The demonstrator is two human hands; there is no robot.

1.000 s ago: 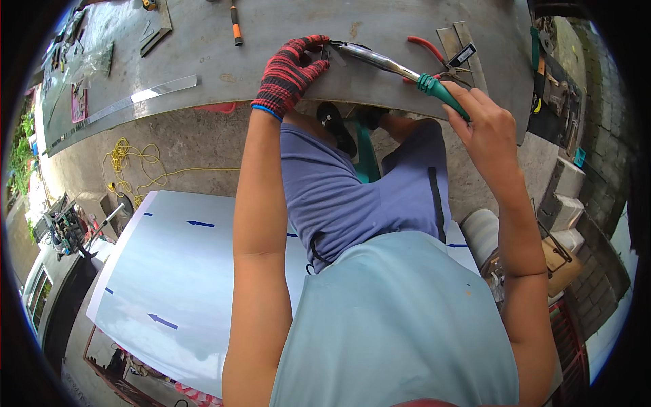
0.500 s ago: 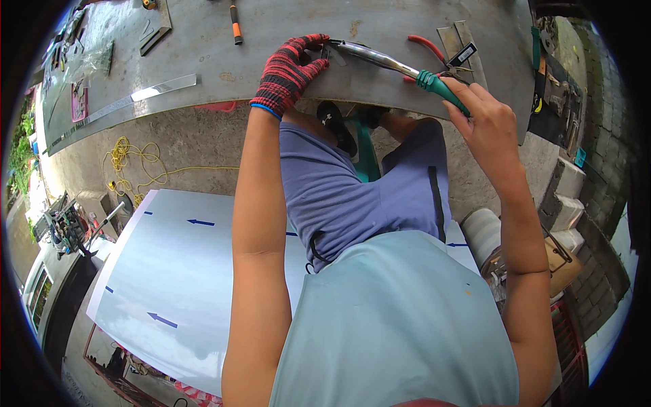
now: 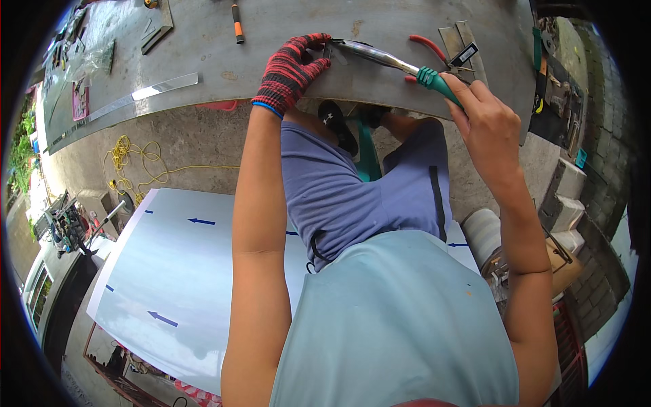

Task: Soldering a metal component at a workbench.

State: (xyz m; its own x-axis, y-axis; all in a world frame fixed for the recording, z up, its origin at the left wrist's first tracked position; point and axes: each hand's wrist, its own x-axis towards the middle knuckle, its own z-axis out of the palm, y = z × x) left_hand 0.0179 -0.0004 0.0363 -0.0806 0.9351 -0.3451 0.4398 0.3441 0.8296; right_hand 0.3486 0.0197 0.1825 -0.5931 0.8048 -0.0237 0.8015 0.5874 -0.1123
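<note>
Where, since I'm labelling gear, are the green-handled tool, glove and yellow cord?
Green-handled tool (image 3: 405, 66): head view, metal shaft.
Glove (image 3: 287, 72): head view, back of hand.
Yellow cord (image 3: 121, 153): head view, tangled coil.

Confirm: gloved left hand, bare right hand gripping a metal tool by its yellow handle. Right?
Not quite: the handle is green, not yellow, as the head view shows. The left hand is gloved, and the bare right hand grips the metal tool.
</note>
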